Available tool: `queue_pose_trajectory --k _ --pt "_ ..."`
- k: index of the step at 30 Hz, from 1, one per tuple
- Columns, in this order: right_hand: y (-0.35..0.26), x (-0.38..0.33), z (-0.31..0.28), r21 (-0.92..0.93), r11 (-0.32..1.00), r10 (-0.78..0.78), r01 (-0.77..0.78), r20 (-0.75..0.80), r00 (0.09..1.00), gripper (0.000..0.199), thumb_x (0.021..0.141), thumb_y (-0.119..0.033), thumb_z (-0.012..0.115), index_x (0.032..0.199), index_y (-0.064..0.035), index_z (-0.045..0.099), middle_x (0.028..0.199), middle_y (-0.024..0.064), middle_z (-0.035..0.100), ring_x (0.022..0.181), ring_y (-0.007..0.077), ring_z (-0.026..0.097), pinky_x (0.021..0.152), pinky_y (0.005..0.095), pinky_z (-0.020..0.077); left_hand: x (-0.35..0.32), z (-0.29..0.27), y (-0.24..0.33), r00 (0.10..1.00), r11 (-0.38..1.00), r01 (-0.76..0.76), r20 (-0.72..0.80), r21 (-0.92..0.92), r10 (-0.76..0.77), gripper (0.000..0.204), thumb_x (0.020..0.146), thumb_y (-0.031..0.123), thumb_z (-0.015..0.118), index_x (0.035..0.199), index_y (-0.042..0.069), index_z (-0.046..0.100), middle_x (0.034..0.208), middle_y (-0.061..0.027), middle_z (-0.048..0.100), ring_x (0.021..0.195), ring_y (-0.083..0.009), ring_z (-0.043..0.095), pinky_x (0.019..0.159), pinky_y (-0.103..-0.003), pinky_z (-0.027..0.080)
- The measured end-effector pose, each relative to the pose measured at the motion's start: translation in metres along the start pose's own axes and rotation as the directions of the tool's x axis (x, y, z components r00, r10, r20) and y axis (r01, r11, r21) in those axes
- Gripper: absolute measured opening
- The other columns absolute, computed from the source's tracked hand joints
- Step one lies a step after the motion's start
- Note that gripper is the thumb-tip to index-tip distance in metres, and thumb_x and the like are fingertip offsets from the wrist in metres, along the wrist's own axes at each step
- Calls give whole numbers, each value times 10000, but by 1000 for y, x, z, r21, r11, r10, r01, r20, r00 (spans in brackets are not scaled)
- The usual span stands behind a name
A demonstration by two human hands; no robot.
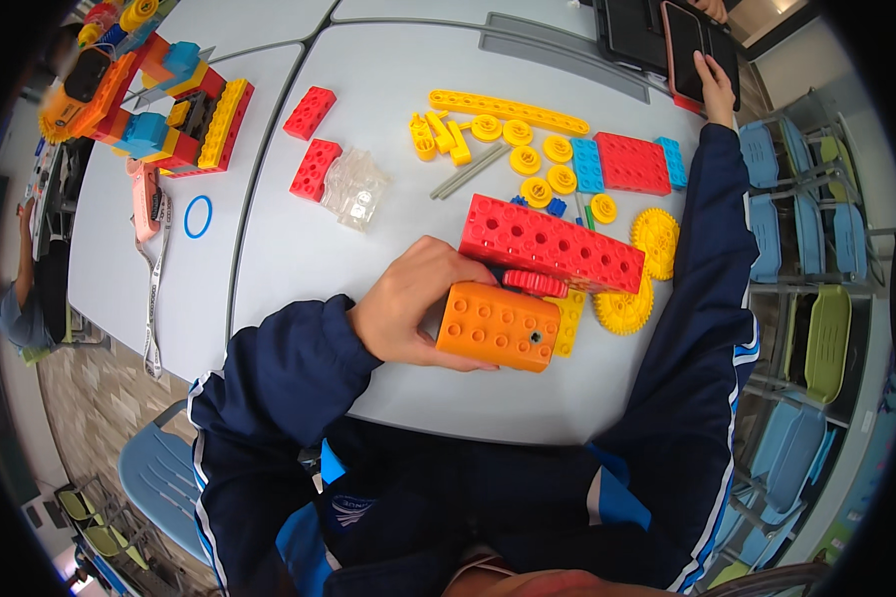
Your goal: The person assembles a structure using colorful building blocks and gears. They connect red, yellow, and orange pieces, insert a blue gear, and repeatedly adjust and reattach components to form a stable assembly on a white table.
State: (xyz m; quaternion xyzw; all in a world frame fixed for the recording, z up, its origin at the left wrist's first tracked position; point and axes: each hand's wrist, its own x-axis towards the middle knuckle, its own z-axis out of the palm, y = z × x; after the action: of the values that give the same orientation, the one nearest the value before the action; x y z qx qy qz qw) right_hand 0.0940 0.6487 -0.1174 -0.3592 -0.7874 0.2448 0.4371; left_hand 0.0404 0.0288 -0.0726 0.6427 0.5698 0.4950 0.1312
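Observation:
My left hand (408,303) grips an orange studded block (498,326) with a small dark hole near its right end. Just behind the block sits a red toothed wheel (536,284), close against a long red studded beam with side holes (553,242). Part of a yellow studded plate (568,320) shows beside the orange block; how these parts join is hidden. Stretched far out to the upper right, my right hand (717,92) lays its extended fingers on a dark-screened phone (683,55).
Yellow gears (623,306), small yellow wheels (536,191), grey rods (470,170), a yellow beam (508,110) and a red block (634,163) lie beyond. Left are red bricks (311,112), a clear piece (356,189), a lanyard (154,298) and a built model (159,109).

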Motion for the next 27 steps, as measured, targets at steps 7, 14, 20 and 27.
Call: queue_pose_trajectory --k 7,14,20,27 --pt "-21 1 6 147 989 -1 -4 32 999 654 773 -623 719 1182 -112 720 1233 102 665 1233 235 553 1110 332 255 -1 -1 -3 1000 1000 6 17 -8 -5 664 612 304 927 1124 35 601 952 -111 618 828 -297 559 791 -363 431" --pt "-8 5 3 -35 995 -95 96 8 995 686 765 -683 684 1225 -175 700 1420 152 505 1350 299 411 1125 420 252 0 -1 -5 1000 1000 -7 16 2 7 671 608 298 925 1125 21 600 939 -110 612 807 -298 553 786 -364 427" --pt "-51 -11 -14 -235 906 -365 351 -17 931 647 813 -566 709 1302 -148 632 1344 97 586 1269 271 512 1090 418 317 1 0 -2 1000 1000 -28 -6 13 28 684 604 301 932 1129 20 596 946 -108 618 804 -289 557 784 -362 429" --pt "-252 -149 -3 323 816 -545 480 706 452 505 867 -381 721 1294 -130 621 1231 98 647 1116 223 604 940 349 486 -1 1 -2 1000 1000 -13 5 26 13 695 603 300 935 1139 22 590 970 -109 627 826 -285 564 793 -354 435"
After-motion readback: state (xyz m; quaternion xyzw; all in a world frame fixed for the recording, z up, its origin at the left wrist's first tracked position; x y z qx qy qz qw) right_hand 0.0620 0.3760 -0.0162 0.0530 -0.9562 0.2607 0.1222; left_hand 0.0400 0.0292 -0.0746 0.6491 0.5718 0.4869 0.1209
